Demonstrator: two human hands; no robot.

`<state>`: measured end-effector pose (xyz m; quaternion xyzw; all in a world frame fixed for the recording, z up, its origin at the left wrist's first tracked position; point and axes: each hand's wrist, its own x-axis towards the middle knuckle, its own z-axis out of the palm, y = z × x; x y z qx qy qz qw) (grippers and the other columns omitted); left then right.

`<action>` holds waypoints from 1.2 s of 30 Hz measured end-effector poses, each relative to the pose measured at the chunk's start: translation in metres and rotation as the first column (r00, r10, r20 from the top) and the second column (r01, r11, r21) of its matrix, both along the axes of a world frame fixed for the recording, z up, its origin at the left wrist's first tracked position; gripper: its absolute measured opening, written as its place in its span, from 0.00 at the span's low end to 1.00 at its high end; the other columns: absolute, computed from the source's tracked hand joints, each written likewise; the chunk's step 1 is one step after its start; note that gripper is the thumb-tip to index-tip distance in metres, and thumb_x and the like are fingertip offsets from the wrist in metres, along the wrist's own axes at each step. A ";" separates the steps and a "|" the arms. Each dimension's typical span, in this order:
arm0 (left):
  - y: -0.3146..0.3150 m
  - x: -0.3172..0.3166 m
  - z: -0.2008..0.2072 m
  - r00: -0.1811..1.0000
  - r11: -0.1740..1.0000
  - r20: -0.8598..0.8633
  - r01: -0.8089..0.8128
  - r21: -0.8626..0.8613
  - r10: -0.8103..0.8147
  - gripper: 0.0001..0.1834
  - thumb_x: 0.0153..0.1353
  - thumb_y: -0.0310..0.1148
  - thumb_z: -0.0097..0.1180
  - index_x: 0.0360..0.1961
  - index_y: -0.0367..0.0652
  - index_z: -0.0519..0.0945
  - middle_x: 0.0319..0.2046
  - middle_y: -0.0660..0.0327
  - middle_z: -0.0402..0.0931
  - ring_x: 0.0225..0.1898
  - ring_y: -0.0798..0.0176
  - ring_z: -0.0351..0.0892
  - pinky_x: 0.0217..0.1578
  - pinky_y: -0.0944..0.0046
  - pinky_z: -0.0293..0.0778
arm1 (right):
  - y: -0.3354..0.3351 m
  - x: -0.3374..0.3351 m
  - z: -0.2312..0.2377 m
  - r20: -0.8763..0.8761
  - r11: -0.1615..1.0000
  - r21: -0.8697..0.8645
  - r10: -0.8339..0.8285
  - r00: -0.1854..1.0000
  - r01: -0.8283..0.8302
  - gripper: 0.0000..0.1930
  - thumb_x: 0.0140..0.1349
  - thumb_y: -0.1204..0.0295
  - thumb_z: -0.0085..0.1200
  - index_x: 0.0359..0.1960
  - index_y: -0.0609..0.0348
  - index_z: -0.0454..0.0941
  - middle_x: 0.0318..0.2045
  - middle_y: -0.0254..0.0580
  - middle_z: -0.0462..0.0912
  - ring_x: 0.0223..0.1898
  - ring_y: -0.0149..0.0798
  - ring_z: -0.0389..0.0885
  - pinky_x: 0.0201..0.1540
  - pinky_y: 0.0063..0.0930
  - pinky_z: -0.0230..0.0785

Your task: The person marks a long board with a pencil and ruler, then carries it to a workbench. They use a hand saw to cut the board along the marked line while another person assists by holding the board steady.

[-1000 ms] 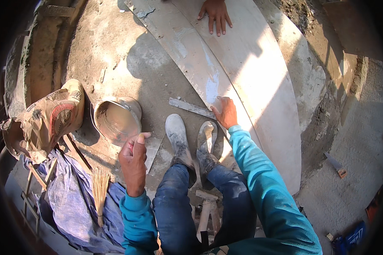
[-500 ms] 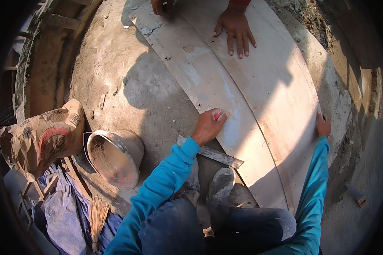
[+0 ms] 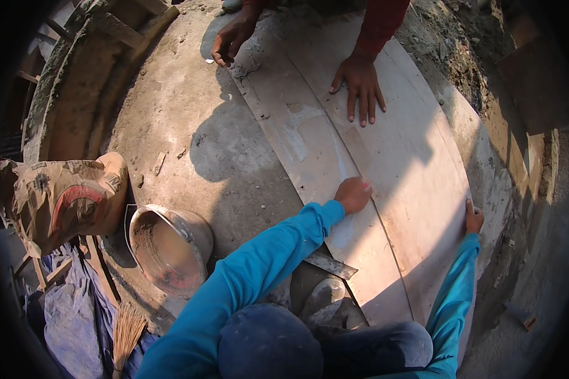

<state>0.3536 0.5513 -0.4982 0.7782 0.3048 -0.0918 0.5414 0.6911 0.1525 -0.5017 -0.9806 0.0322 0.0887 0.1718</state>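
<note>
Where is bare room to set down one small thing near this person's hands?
The ground between the bucket and the narrow board has a mostly bare patch. The wide board is also bare between the left hand, right hand and co-worker's flat hand. Lower left is crowded: paper sack, broom, blue sheet.

Dusty, sunlit-and-shaded ground (image 3: 171, 129) carries a narrow board (image 3: 284, 117) and a wide board (image 3: 411, 177) (the wide one curved along its outer side), lying alongside each other. A bucket (image 3: 201, 237) stands on the ground to the left, and a flat strip (image 3: 334, 266) lies by the narrow board's edge.
</note>
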 end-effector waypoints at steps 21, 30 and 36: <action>-0.001 -0.002 -0.001 0.970 0.963 -0.080 -0.236 -0.128 0.228 0.23 0.61 0.46 0.61 0.28 0.32 0.80 0.22 0.50 0.82 0.29 0.51 0.84 0.37 0.52 0.76 | -0.003 -0.012 0.000 0.038 0.984 0.175 -0.022 0.999 0.015 0.34 0.56 0.46 0.66 0.41 0.74 0.81 0.40 0.53 0.84 0.43 0.43 0.80 0.50 0.39 0.71; 0.032 0.014 0.003 0.925 0.924 -0.080 -0.377 -0.064 0.371 0.21 0.59 0.43 0.62 0.21 0.32 0.80 0.19 0.51 0.80 0.25 0.51 0.82 0.33 0.52 0.74 | 0.054 0.005 0.029 0.053 0.994 0.099 0.037 0.998 -0.042 0.42 0.51 0.40 0.67 0.45 0.78 0.80 0.44 0.61 0.82 0.47 0.50 0.80 0.50 0.42 0.71; 0.041 0.022 -0.020 0.939 0.939 -0.040 -0.340 0.052 0.342 0.26 0.57 0.47 0.64 0.18 0.32 0.79 0.17 0.51 0.78 0.23 0.54 0.80 0.31 0.53 0.73 | 0.044 0.016 0.033 0.081 0.995 0.071 0.058 0.995 -0.064 0.48 0.50 0.36 0.65 0.50 0.79 0.78 0.49 0.66 0.80 0.52 0.55 0.79 0.56 0.45 0.68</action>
